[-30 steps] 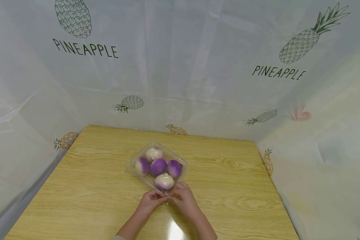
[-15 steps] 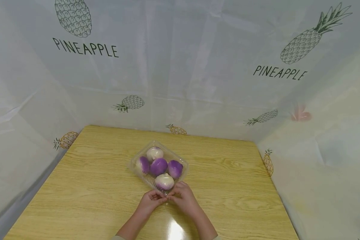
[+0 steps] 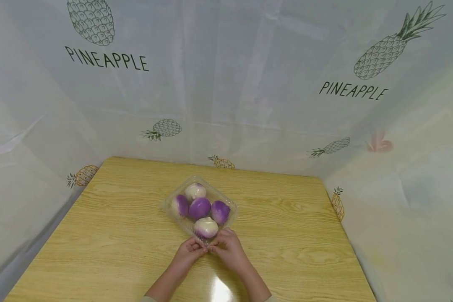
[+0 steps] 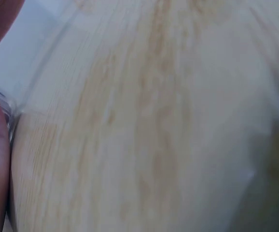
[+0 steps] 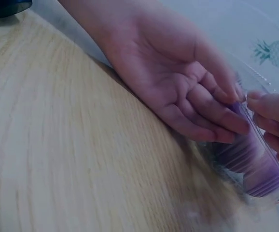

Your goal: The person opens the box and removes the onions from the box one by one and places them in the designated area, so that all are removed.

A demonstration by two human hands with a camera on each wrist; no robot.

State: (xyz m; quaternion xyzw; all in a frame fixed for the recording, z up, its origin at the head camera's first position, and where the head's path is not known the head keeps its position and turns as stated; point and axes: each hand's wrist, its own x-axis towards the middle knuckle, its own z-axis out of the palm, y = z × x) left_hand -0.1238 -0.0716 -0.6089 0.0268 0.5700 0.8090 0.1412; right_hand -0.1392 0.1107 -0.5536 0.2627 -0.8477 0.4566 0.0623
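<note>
A clear plastic container [image 3: 167, 204] with a ribbed wall rests on the wooden table, one corner towards the person. Inside lie several purple and white turnips [image 3: 199, 208]. At that near corner the left hand [image 3: 187, 256] pinches the container's edge between thumb and fingers. From the other side the right hand [image 3: 232, 252] pinches the same edge, the two thumb tips almost meeting. The right wrist view shows the left hand [image 5: 173, 82] beside the ribbed wall, with thumb and forefinger at the rim. Only parts of hands and a bit of clear plastic appear at the left wrist view's left edge.
The wooden table [image 3: 287, 226] stretches out on both sides of the container. Behind and beside it hangs a pale sheet [image 3: 226, 75] printed with pineapples. A dark object [image 5: 13, 7] shows at the right wrist view's top left corner.
The fingertips have shifted very slightly left at the container's near corner. The container and turnips stay in nearly the same place.
</note>
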